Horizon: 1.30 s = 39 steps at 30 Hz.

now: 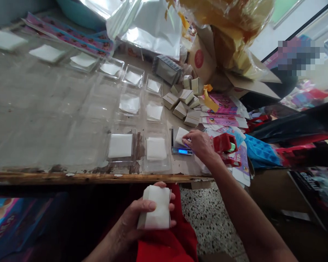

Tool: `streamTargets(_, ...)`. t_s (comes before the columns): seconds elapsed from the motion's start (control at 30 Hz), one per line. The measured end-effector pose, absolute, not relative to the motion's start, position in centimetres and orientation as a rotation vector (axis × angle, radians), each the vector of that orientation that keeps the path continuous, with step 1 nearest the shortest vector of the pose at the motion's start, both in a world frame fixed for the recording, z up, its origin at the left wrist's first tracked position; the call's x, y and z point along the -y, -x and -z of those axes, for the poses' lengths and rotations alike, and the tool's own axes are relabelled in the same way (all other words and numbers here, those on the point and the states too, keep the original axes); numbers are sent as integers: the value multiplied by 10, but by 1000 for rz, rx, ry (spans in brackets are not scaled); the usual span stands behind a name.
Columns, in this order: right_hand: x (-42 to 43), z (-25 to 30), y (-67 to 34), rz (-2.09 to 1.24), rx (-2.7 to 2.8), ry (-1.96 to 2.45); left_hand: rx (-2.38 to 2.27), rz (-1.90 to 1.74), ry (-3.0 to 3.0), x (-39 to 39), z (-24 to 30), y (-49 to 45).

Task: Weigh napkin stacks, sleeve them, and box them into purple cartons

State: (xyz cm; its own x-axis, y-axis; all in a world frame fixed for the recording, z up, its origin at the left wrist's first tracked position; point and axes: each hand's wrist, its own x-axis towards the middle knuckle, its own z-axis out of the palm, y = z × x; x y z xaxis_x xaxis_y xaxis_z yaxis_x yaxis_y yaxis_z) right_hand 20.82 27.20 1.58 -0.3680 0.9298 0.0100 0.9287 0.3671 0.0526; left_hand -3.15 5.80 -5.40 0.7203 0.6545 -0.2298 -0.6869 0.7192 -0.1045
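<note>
My left hand [131, 214] grips a thick stack of white paper squares [157, 203] below the table's front edge, thumb on top and fingers round the far side. Over at the small digital scale [183, 151] with a lit blue display, my right hand [200, 143] pinches the edge of a thinner pile of white papers [181, 134] resting on it. The fingertips partly cover that pile. Left of the scale, clear plastic trays [157, 165] stand in rows, several with white papers [120, 145] inside.
Several banded paper blocks [180, 109] lie behind the scale. To its right are a red tape dispenser [224, 143] and pink printed cartons [221, 105]. Plastic-wrapped goods [150, 29] and an open cardboard box [205, 54] stand at the back. The wooden table edge [84, 178] runs in front.
</note>
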Motion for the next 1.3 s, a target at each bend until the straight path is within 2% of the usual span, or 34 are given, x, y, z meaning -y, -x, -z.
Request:
streamTargets(0.2, -283, -16, -195, -73, -2470, -1725, -181, -737, 206, -62, 57, 34)
streamTargets(0.4, -267, -2, -209, -94, -2739, -1840, -201, -756, 186, -61, 61, 34)
streamTargets(0.57, -208, -20, -208, 433, -2852, -2286, -275, -805, 163, -63, 47, 34)
streamTargets(0.7, -136, -47, -179, 741, -2982, -1982, -368, -876, 149, -64, 32, 28)
streamTargets(0.77, -105, -51, -162, 682, -3091, -1754, -401, -898, 133, -62, 28, 24)
streamTargets(0.83, -82, -48, -148, 481, -3158, -1633, -424, -915, 112, -58, 27, 21)
streamTargets(0.97, -61, -37, -134, 190, -3136, -1630, -348, -913, 87, -47, 34, 18)
streamTargets(1.3, -43, -41, -131, 348, -3082, -1817, -453, -851, 139, -51, 27, 22)
